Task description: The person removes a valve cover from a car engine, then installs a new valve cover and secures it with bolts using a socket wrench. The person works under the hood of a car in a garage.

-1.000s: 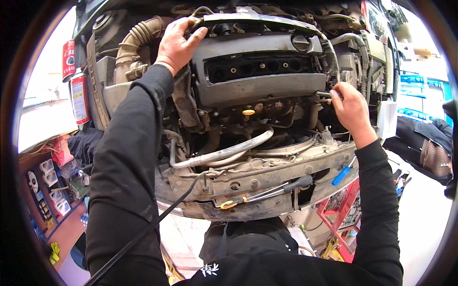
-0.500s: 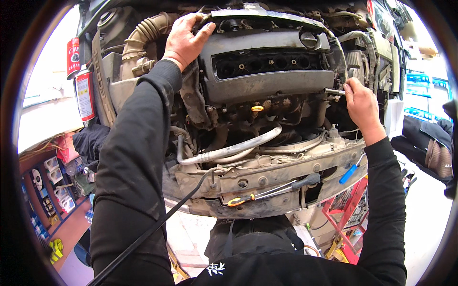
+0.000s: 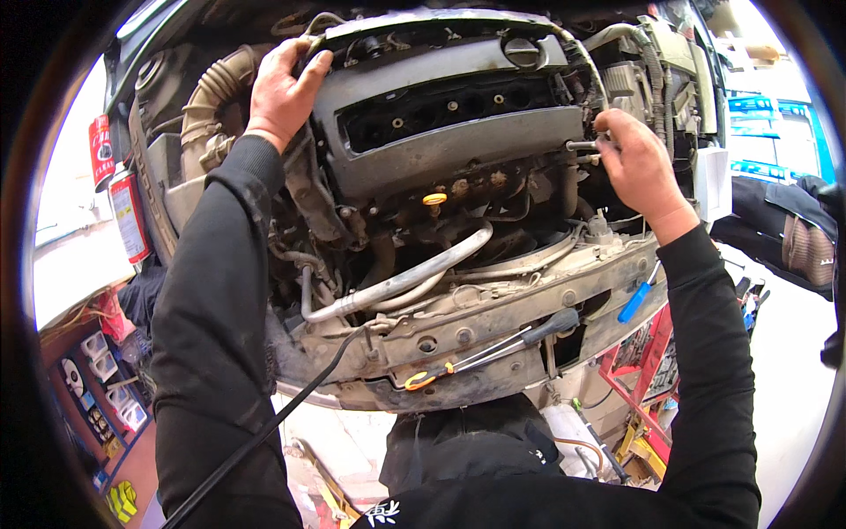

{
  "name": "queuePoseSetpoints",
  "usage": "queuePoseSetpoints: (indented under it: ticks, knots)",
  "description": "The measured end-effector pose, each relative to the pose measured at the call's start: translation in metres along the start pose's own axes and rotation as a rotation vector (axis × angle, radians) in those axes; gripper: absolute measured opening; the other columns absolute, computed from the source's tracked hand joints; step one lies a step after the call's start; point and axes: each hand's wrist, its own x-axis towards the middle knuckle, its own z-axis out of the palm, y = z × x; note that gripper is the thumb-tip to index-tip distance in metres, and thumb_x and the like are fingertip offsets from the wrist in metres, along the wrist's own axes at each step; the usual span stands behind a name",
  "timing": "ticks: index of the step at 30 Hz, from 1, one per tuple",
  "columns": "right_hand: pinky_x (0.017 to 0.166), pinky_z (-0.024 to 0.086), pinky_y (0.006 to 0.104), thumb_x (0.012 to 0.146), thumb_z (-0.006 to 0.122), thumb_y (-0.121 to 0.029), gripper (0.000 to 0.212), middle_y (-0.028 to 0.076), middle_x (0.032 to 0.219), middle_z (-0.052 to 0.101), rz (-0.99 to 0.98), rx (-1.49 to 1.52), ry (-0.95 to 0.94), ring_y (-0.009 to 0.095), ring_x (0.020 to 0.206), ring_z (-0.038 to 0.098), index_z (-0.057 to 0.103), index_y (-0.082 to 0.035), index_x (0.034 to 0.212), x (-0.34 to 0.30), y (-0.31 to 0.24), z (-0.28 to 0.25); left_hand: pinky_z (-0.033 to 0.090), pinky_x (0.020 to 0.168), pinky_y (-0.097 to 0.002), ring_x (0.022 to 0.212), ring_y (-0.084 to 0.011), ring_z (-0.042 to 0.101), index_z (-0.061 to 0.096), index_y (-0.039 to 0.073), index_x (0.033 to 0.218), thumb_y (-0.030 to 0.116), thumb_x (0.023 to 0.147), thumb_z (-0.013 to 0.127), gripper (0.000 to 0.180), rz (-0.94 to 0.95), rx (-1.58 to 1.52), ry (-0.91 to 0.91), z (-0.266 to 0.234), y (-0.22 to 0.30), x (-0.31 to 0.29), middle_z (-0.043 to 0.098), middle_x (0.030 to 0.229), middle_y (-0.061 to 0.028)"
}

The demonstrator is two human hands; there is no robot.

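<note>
A grimy car engine [image 3: 458, 132] fills the open bay ahead of me, its grey valve cover showing a row of plug holes. My left hand [image 3: 282, 88] rests on the cover's upper left corner, fingers curled over the edge by a hose. My right hand [image 3: 639, 167] is at the cover's right end, fingers closed around a small metal tool [image 3: 583, 146] pointing into the engine's side. Both arms wear black sleeves.
Two long screwdrivers [image 3: 480, 357] lie on the front crossmember [image 3: 493, 317]; a blue-handled tool [image 3: 636, 300] sits at its right. An aluminium pipe [image 3: 405, 278] crosses below the engine. A red extinguisher [image 3: 128, 216] stands left, a red cart [image 3: 648, 370] lower right, another person's sleeve [image 3: 784, 238] far right.
My left hand shifted slightly along the cover's top corner. My right hand moved up and in against the right end of the cover with the tool.
</note>
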Motion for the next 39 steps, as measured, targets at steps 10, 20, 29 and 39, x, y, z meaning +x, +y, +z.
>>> queuePoseSetpoints:
  ticks: [10, 20, 29, 39]
  knots:
    - [0.081, 0.061, 0.0544, 0.111, 0.067, -0.021, 0.013, 0.018, 0.097, 0.079, 0.121, -0.062, -0.08, 0.044, 0.094, 0.078, 0.068, -0.008, 0.114, 0.004, 0.006, -0.002, 0.055, 0.108, -0.043, 0.115, -0.0349, 0.072, 0.076, 0.0, 0.128, 0.045, 0.105, 0.083, 0.052, -0.012, -0.007, 0.039, 0.001, 0.007, -0.004, 0.075, 0.121, -0.0185]
    - [0.084, 0.062, 0.0559, 0.111, 0.068, -0.024, 0.016, 0.021, 0.089, 0.077, 0.1, -0.164, -0.082, 0.043, 0.092, 0.078, 0.066, -0.008, 0.108, 0.004, 0.015, 0.003, 0.055, 0.105, -0.0323, 0.112, -0.0173, 0.07, 0.074, 0.0, 0.134, 0.032, 0.111, 0.079, 0.039, -0.027, -0.151, -0.057, -0.002, -0.006, -0.002, 0.078, 0.117, -0.0076]
    - [0.089, 0.062, 0.0543, 0.105, 0.071, -0.018, 0.015, 0.019, 0.101, 0.079, 0.01, -0.216, -0.132, 0.043, 0.101, 0.077, 0.067, -0.008, 0.116, 0.005, 0.015, 0.001, 0.055, 0.097, -0.0262, 0.101, -0.01, 0.067, 0.074, 0.004, 0.139, 0.039, 0.115, 0.075, 0.042, 0.007, -0.111, -0.058, -0.002, -0.016, -0.002, 0.075, 0.11, 0.0004]
    - [0.089, 0.06, 0.0513, 0.107, 0.075, -0.025, 0.022, 0.02, 0.106, 0.077, -0.002, -0.147, -0.135, 0.044, 0.102, 0.076, 0.07, -0.004, 0.113, 0.0, 0.016, -0.001, 0.055, 0.103, -0.0284, 0.112, -0.0121, 0.072, 0.073, 0.006, 0.142, 0.039, 0.116, 0.074, 0.043, 0.003, -0.085, -0.072, -0.001, -0.008, 0.002, 0.079, 0.122, -0.0026]
